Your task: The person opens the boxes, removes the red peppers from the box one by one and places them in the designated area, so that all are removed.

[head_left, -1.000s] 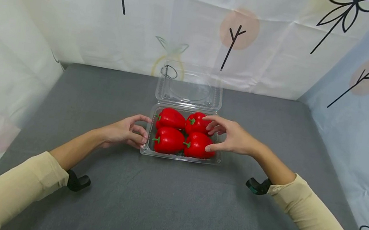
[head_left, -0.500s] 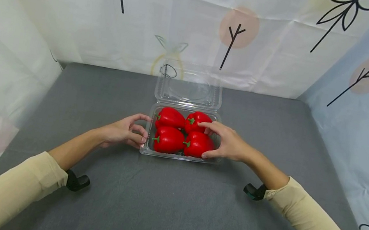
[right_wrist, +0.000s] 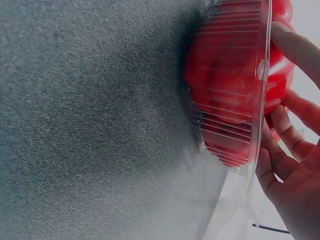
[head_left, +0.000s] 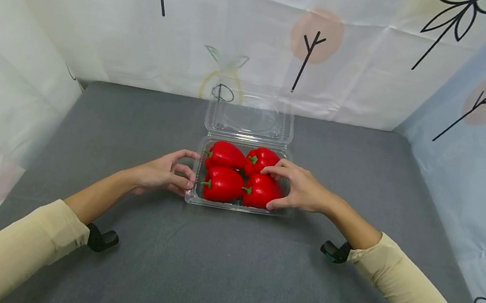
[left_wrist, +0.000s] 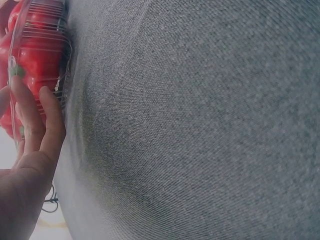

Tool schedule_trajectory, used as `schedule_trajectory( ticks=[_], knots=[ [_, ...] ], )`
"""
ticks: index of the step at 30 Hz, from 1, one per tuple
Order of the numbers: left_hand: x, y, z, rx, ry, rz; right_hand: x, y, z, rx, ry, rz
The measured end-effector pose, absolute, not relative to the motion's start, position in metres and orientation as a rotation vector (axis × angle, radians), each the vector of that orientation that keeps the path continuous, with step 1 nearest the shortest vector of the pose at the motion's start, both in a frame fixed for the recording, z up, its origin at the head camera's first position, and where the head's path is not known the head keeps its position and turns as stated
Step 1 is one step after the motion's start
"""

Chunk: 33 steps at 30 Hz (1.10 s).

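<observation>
A clear plastic clamshell container (head_left: 235, 208) stands on the grey table with its lid tipped back. Inside are several red bell peppers in two rows, their green stems pointing left. My right hand (head_left: 298, 186) curves over the right side and grips the front right bell pepper (head_left: 260, 191), thumb in front and fingers behind it. In the right wrist view that bell pepper (right_wrist: 277, 82) rises above the rim between thumb and fingers. My left hand (head_left: 169, 172) rests with relaxed fingers against the container's left wall, its fingertips on the plastic in the left wrist view.
The transparent lid (head_left: 249, 121) leans back behind the container. Grey cloth covers the table (head_left: 226, 273). White printed curtains (head_left: 259, 35) hang at the back and on both sides. A black wrist device (head_left: 102, 239) sits below each forearm.
My right hand has moved slightly left and toward the front, and its fingers have settled around the front right bell pepper. The left hand and the container have stayed in place.
</observation>
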<state>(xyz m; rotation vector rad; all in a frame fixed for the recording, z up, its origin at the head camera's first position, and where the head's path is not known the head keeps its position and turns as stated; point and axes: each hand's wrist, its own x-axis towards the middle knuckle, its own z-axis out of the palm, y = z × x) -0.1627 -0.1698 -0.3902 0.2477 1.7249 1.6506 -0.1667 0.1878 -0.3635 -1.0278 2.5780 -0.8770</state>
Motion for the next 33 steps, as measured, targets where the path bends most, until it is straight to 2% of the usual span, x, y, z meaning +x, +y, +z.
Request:
schedule_trajectory(
  ticks=[33],
  knots=[
    [-0.1613, -0.1698, -0.3903, 0.269, 1.726, 1.679, -0.1689, 0.1885, -0.3646, -1.035, 2.575, -0.947]
  ],
)
